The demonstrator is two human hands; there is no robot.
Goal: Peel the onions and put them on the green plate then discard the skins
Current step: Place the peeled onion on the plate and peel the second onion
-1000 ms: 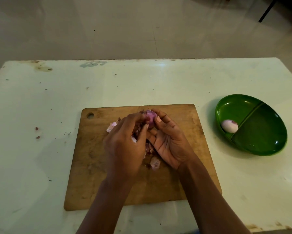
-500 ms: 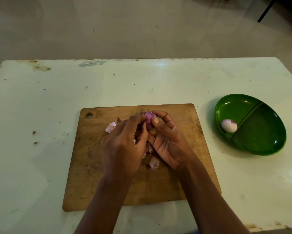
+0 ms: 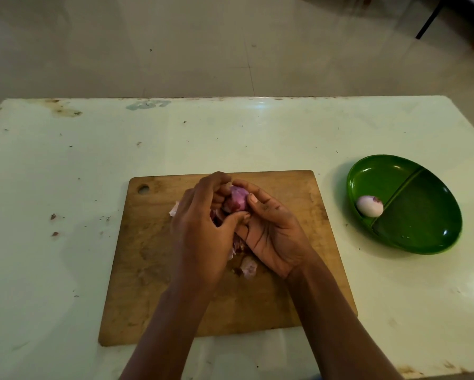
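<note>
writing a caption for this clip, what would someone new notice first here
First, two hands meeting over the middle of the wooden cutting board: the left hand and right hand both grip a purple onion, with loose skins on the board beneath them. Next, the green plate to the right on the pale table, one peeled onion in its left compartment.

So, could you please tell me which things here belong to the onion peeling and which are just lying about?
Job: left hand, right hand, purple onion, peeled onion, green plate, loose skins, cutting board.
Lying about: stain on the table, dark furniture leg.
</note>
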